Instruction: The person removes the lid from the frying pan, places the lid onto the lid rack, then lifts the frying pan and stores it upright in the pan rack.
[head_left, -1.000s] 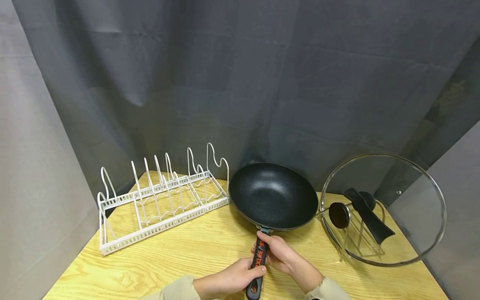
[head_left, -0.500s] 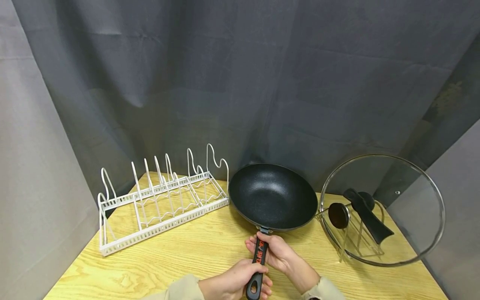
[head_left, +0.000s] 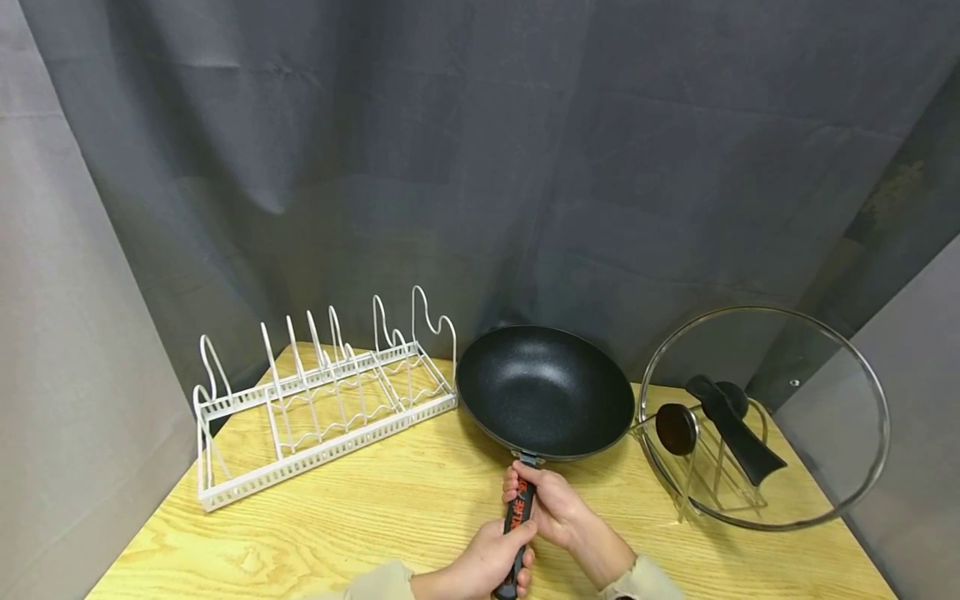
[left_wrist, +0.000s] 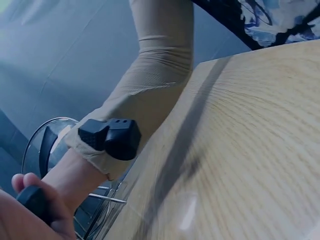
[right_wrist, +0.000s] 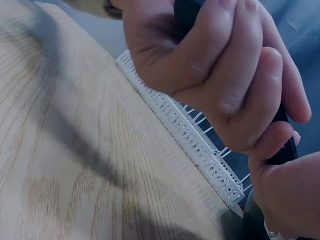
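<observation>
A black wok (head_left: 546, 392) stands in the middle of the head view, its inside tilted toward me and its handle (head_left: 519, 517) pointing at me. My right hand (head_left: 558, 512) grips the upper handle near the metal joint, thumb on top. Lower down, my left hand (head_left: 491, 557) wraps the handle's end, covering part of the red lettering. The right wrist view shows the left hand's curled fingers (right_wrist: 240, 75) round the black grip, close to my right hand (right_wrist: 290, 195). In the left wrist view, the black handle end (left_wrist: 34, 201) shows between fingers.
Left of the wok, a white wire rack (head_left: 330, 417) with upright dividers stands on the wooden table (head_left: 375, 517). At right, a large glass lid (head_left: 825, 417) leans in a small wire stand (head_left: 686, 492) with black-handled things. Grey curtains (head_left: 480, 167) close off the back.
Half a second ago, fingers of both hands were loosened off the handle; now they curl round it. The left hand has shifted slightly along the handle. The wok stays in place.
</observation>
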